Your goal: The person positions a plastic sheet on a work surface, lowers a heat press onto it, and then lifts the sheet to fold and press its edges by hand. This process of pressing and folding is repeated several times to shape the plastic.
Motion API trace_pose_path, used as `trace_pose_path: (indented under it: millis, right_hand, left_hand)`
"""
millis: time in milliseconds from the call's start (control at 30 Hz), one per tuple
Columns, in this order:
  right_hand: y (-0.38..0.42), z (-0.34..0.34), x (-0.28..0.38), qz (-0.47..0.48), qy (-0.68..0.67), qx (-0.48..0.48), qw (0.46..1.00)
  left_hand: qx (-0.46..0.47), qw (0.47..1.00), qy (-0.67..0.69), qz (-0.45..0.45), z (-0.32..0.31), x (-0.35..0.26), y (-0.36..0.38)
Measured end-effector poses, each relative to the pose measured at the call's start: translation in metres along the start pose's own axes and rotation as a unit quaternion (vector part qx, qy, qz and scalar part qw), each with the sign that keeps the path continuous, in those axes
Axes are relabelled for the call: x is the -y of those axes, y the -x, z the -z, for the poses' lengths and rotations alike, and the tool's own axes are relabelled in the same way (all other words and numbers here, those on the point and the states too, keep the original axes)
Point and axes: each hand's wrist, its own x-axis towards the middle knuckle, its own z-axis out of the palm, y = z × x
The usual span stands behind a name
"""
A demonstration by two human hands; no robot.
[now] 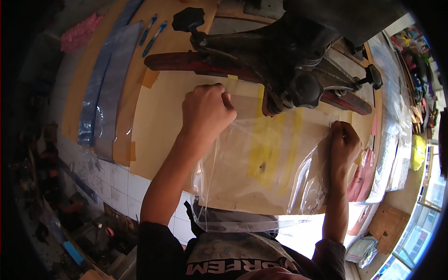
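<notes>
A clear plastic sheet (228,172) lies over the brown board (158,121) and hangs past its near edge toward my body. My left hand (207,107) is closed in a pinch on the sheet's far left corner. At its far right corner, my right hand (345,140) is also closed on the plastic. Strips of yellow tape (266,149) show on the board through the clear sheet. Just beyond both hands is a dark machine head (280,56) with a long red-edged bar (186,62) above the board.
Black knobs (188,19) stick out from the machine. Two blue pens (154,39) lie at the back left, near stacked plastic strips (105,93). More clear plastic (396,135) lies along the right side. A pink bundle (80,32) sits at the far left.
</notes>
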Motion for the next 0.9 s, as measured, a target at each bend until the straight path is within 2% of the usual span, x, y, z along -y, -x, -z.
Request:
trace_pose_path:
  millis: [233, 467, 567, 633, 900]
  right_hand:
    - [0.000, -0.001, -0.001, 0.004, -0.004, -0.007, 1.000]
    - [0.001, 0.000, 0.001, -0.010, -0.015, 0.000, 1.000]
    - [0.001, 0.000, -0.001, -0.012, -0.017, -0.001, 1.000]
    - [0.000, 0.000, -0.001, -0.012, -0.020, -0.002, 1.000]
    - [0.001, 0.000, -0.002, -0.014, 0.003, -0.007, 1.000]
  left_hand:
    - [0.048, 0.998, -0.028, 0.035, 0.011, -0.005, -0.004]
    - [0.053, 0.994, -0.077, 0.057, 0.006, -0.004, 0.001]
    - [0.013, 0.997, -0.066, 0.047, 0.005, -0.002, 0.005]
    - [-0.008, 1.000, -0.019, -0.002, 0.005, -0.001, 0.007]
    - [-0.022, 0.999, 0.007, -0.023, 0.006, -0.002, 0.008]
